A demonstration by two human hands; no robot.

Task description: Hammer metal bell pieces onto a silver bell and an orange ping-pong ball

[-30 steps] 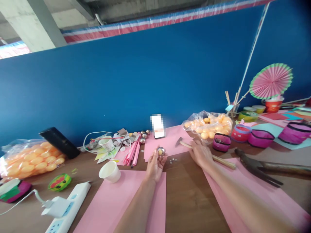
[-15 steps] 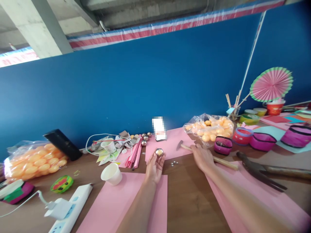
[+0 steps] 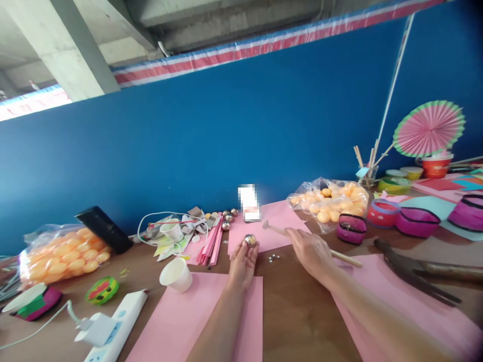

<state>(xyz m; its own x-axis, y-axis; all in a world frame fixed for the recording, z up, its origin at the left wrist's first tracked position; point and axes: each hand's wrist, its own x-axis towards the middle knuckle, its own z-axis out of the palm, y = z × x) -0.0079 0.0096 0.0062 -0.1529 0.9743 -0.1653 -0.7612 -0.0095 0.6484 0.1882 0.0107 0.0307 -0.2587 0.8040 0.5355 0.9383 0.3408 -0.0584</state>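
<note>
Held in the fingers of my left hand [image 3: 243, 261] is a small ball [image 3: 249, 240], partly shiny silver and partly pale yellow. My right hand [image 3: 310, 251] is wrapped round the wooden handle of a small hammer [image 3: 274, 229]; its head points left, a little above and to the right of the ball, apart from it. Between my hands, several tiny silver pieces [image 3: 274, 258] lie on the brown table. Several shiny silver balls [image 3: 228, 217] sit farther back, beside a pile of pink paper strips [image 3: 211, 239].
A white paper cup [image 3: 176, 275] stands on a pink sheet [image 3: 184, 317] at left. Bags of orange balls [image 3: 68, 251] lie on both sides. A large dark hammer-like tool [image 3: 418, 269] rests at right, and a white power strip [image 3: 123, 322] at front left. A blue partition [image 3: 188, 136] stands behind.
The small hammer's head has swung left and nearer the ball, with my right hand shifting left. The ball has turned in my left hand. The view has shifted slightly.
</note>
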